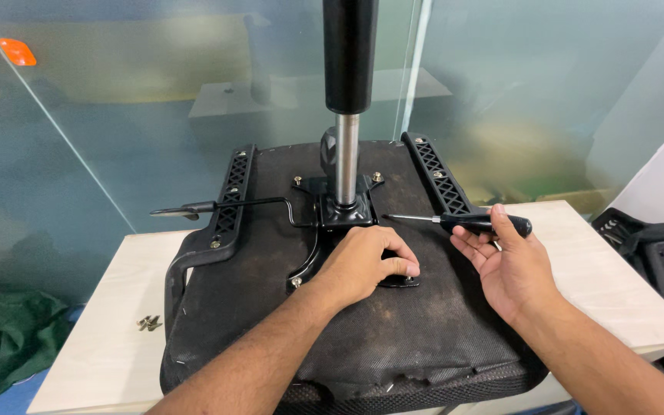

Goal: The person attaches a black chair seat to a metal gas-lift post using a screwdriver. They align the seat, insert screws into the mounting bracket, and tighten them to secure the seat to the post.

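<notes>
The table [101, 307], a pale wood-grain top, carries an upturned office chair seat [424, 330] that covers most of its middle and overhangs the near edge. The seat is bulky and judged moderately heavy; its fabric underside is soft and slightly grimy, so it is best steadied by pressing flat on it or by holding the rigid black armrest brackets [232, 200] bolted along its left and right sides. From the black metal mechanism plate [343, 211] at the seat's centre, the gas lift column [347, 115] rises upright, stiff and smooth; a thin lever rod [217, 206] extends from the plate toward the left edge. The left hand [366, 265] rests on the near part of the plate, fingers curled together over a bolt. The right hand [512, 269] lies open, palm up, its grip loosely around the black handle of a screwdriver [463, 223], whose thin steel tip points at the plate. Small loose screws [148, 323] lie near the table's left edge.
</notes>
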